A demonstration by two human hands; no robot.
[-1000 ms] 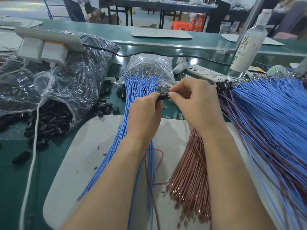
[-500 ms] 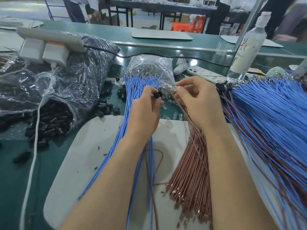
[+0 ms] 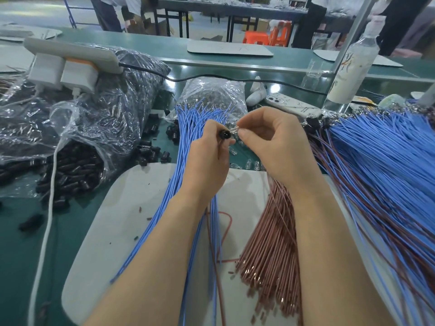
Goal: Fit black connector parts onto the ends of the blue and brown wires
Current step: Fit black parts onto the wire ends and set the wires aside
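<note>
The left hand [image 3: 207, 161] was closed around a small round black plastic connector part [image 3: 222, 133], pinched between thumb and fingers with its open face turned toward the right hand [image 3: 275, 147]. The right hand's fingertips [image 3: 243, 134] were pinched narrow just beside that opening, apparently on a wire end or terminal, though the piece itself was too small and blurred to identify. Both hands hovered above the fanned bundle of thin blue insulated wires [image 3: 193, 128], with the bundle of brown copper-tipped wires [image 3: 270, 243] lying to the right on the pale grey rounded work mat [image 3: 106, 231].

To seat this well, the person would likely need to keep the connector steady, line the terminal up square with the correct hole, and push straight in without bending the thin metal tip. A gentle tug afterwards would probably confirm the catch.

Which wire, blue or brown, was being inserted could not be told, since the right palm covered its run. The connector's holes showed only as faint light spots. More loose black connectors [image 3: 150, 151] spilled from the crinkled clear plastic bag [image 3: 77, 128] on the left, much of its contents lost in glare. The large finished heap of blue and brown wires [image 3: 376, 172] ran off the right edge
</note>
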